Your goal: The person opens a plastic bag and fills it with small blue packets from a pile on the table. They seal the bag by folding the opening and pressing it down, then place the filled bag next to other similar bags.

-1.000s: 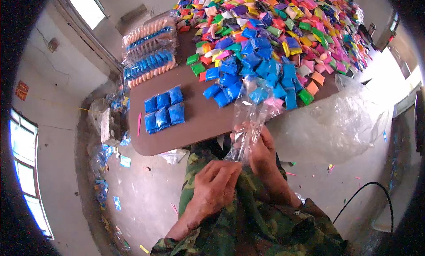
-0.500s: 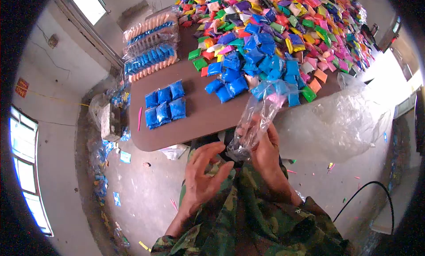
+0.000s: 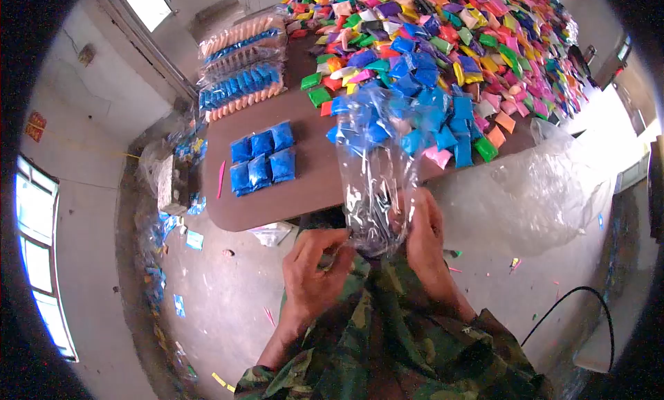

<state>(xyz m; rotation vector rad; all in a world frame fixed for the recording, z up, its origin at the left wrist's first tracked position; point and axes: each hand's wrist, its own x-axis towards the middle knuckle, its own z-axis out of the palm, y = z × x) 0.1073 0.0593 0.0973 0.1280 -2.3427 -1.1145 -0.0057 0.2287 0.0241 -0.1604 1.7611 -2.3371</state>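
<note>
A long clear plastic bag (image 3: pixel 377 178) stretches from my hands over the table's near edge, with its far end in front of the blue packets. My right hand (image 3: pixel 425 234) grips its near right side, fingers closed on the film. At its near left edge, my left hand (image 3: pixel 315 268) has curled fingers and thumb pinching the film; the exact contact is partly hidden. Several blue packets (image 3: pixel 261 158) lie in two rows on the brown table (image 3: pixel 311 185), left of the bag. More blue packets (image 3: pixel 422 75) sit loose beyond it.
A large heap of multicoloured packets (image 3: pixel 484 47) covers the table's far right. Filled clear bags (image 3: pixel 242 75) are stacked at the back left. A pink stick (image 3: pixel 221 178) lies near the left edge. A big plastic sheet (image 3: pixel 532 199) hangs at the right. Litter is on the floor.
The clear bag has swung left and spread out straighter, uncovering a pink packet. My left hand has closed its spread fingers at the bag's near edge. My right hand has shifted slightly.
</note>
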